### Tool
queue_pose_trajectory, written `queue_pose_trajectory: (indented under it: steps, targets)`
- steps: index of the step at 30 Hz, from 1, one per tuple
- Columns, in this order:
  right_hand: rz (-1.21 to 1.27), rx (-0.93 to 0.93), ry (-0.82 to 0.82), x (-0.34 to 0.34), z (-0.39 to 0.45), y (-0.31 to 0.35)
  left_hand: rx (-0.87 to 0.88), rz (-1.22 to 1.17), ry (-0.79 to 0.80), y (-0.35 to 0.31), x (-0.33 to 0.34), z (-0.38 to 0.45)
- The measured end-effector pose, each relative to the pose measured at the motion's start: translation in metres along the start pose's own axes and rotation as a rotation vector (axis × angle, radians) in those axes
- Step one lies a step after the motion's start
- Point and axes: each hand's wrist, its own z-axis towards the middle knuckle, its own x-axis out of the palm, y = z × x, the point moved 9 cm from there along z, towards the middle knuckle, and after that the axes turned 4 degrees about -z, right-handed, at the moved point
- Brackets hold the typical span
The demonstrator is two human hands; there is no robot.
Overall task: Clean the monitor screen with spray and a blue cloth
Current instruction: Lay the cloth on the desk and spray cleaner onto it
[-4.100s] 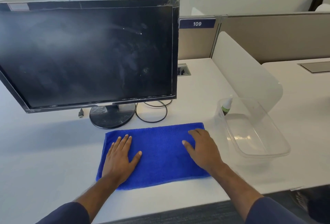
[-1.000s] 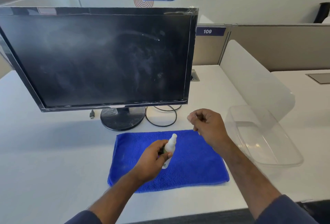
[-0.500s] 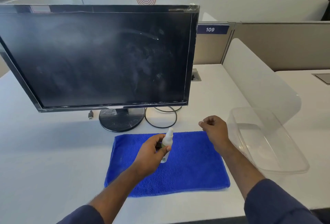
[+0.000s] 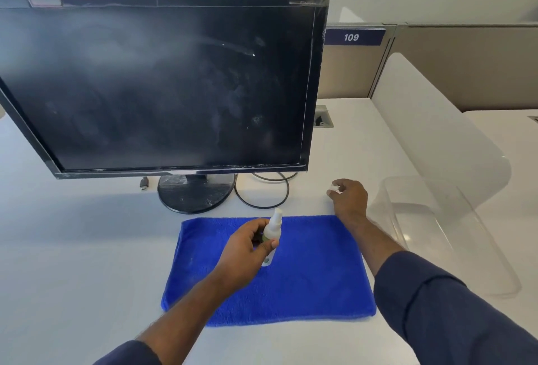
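A white desk [image 4: 72, 248] is filling an office cubicle, with a pale wall behind and a tan partition [image 4: 465, 67] carrying a blue label reading 109 [image 4: 351, 37]. On the left of the desk a black monitor [image 4: 163, 85] is standing on a round base [image 4: 195, 194], its dark screen facing the camera and showing hazy smears and a few light specks. A small connector [image 4: 144, 183] is hanging just under its lower edge, and a dark cable [image 4: 262, 193] is looping on the desk just right of the base. In front of the base a blue cloth [image 4: 305, 277] is lying flat on the desk. Above the cloth the left hand [image 4: 247, 251] is holding a small white spray bottle [image 4: 273, 232] upright, fingers and thumb wrapping around its body in a closed grip, nozzle pointing up toward the screen. Further right the right hand [image 4: 348, 197] is hovering low over the desk just beyond the cloth's far right corner, its fingertips pinching a small clear cap [image 4: 334, 188]. Both forearms are showing dark blue sleeves. At the right a clear plastic tub [image 4: 454, 248] is sitting on the desk just beside the cloth, and a frosted divider panel [image 4: 436, 131] is rising behind it.
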Motion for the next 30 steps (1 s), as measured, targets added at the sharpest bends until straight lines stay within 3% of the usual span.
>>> queue_pose_trajectory:
  steps: [5,14,20,23,26,30]
  targets:
    - [-0.107,0.016,0.07,0.012,0.015,-0.005,-0.008,0.001,-0.005,-0.001,0.003,0.001]
    - [0.009,0.1,0.102,0.014,0.01,-0.013,-0.013,0.001,-0.01,-0.009,0.004,-0.002]
    - [0.143,0.005,-0.124,-0.027,-0.015,0.015,0.007,-0.016,-0.02,-0.016,-0.001,-0.006]
    - [0.265,-0.095,-0.162,-0.041,-0.044,0.044,0.008,-0.049,-0.02,-0.02,-0.007,-0.008]
    - [0.337,-0.256,-0.086,-0.043,-0.087,0.078,-0.01,-0.061,-0.032,-0.022,-0.015,-0.011]
    - [0.436,-0.404,0.153,-0.028,-0.141,0.107,0.008,-0.071,-0.04,-0.024,-0.02,-0.015]
